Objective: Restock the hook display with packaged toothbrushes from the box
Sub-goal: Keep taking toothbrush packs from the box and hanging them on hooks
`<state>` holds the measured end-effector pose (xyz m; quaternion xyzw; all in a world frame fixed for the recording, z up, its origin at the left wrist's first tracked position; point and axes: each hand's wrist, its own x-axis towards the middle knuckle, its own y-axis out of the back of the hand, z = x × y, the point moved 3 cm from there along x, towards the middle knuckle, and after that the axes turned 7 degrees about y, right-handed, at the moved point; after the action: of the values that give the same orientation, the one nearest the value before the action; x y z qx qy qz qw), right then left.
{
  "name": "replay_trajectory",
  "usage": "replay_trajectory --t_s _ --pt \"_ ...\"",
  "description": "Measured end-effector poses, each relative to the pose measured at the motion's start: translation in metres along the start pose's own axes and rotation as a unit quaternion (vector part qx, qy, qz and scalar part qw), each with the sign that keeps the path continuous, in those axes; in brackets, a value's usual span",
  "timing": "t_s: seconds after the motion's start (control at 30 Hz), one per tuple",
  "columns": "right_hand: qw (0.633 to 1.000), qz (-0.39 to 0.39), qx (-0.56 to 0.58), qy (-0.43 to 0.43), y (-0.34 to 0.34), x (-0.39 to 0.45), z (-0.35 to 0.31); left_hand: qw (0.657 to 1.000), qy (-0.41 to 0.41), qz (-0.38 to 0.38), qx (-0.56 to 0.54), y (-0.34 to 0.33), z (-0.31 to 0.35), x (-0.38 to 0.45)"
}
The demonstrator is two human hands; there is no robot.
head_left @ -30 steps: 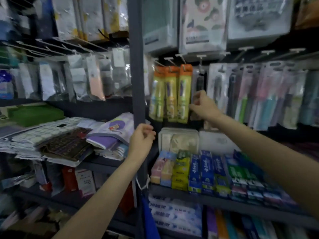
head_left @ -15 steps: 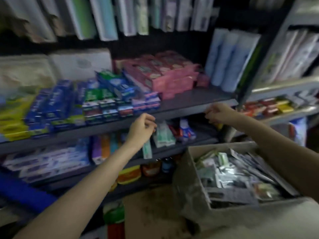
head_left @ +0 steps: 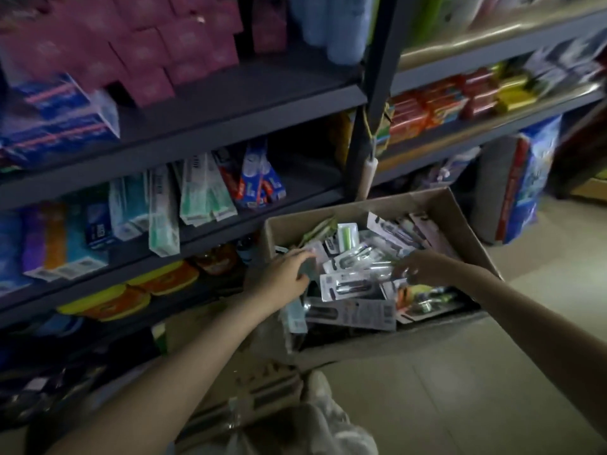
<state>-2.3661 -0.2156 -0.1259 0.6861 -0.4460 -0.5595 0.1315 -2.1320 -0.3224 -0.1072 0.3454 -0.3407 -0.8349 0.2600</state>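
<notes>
An open cardboard box (head_left: 460, 221) stands on the floor in front of the shelving, filled with several packaged toothbrushes (head_left: 353, 285) on grey and white cards. Both my hands are down inside it. My left hand (head_left: 282, 274) is at the box's left side, with fingers and thumb curled round a dark greenish pack (head_left: 308, 270). My right hand (head_left: 423, 267) is over the middle of the pile, its fingertips pinching the end of a clear pack (head_left: 382, 269). The hook display is out of view.
Dark metal shelves (head_left: 230, 126) to the left and behind the box carry toothpaste cartons (head_left: 161, 211), pink boxes (head_left: 154, 44) and soap bars (head_left: 437, 100). A shelf upright (head_left: 368, 126) stands just behind the box. A large blue bag (head_left: 522, 188) stands right of it. Tiled floor (head_left: 460, 372) lies in front.
My view dropped from the hanging toothbrushes to the box on the floor. Both hands left the shelves and came down into the box, taking hold of packs.
</notes>
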Motion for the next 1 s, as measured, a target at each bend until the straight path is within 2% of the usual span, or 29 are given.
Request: replay_trajectory --t_s 0.1,0.23,0.33,0.4,0.47,0.57,0.63,0.73,0.83,0.93,1.0 --pt "0.996 -0.031 -0.076 0.025 -0.024 0.0 0.026 1.0 -0.016 -0.009 0.01 -0.012 0.016 0.005" --pt "0.988 0.063 -0.124 0.065 -0.039 0.012 0.036 1.0 -0.015 -0.004 0.008 -0.019 0.022 0.008" --pt "0.985 0.073 -0.142 0.069 -0.041 0.021 0.033 1.0 0.008 -0.012 -0.008 -0.019 0.015 0.007" --pt "0.988 0.112 -0.095 0.053 -0.034 0.024 0.029 0.999 0.021 -0.011 -0.027 -0.017 0.007 0.008" --pt "0.976 0.213 0.023 0.023 -0.014 0.021 0.022 0.999 0.033 -0.008 -0.04 -0.014 -0.002 0.009" --pt "0.893 0.391 0.222 -0.02 0.029 0.017 0.016 0.997 0.058 0.005 -0.053 -0.008 -0.01 0.009" --pt "0.861 0.415 0.294 -0.01 0.051 0.02 0.008 0.995 0.067 0.017 -0.068 -0.006 -0.012 0.008" --pt "0.821 0.375 0.428 0.043 0.062 0.023 -0.014 0.99 0.071 0.014 -0.125 -0.007 -0.01 0.008" --pt "0.734 0.307 0.594 0.116 0.063 0.021 -0.039 0.972 0.076 -0.026 -0.223 -0.009 0.0 0.011" --pt "0.665 0.26 0.681 0.163 0.065 0.019 -0.061 0.941 0.082 -0.059 -0.323 -0.01 0.015 0.01" --pt "0.646 0.219 0.709 0.179 0.06 0.02 -0.073 0.934 0.078 -0.057 -0.345 -0.01 0.022 0.009"
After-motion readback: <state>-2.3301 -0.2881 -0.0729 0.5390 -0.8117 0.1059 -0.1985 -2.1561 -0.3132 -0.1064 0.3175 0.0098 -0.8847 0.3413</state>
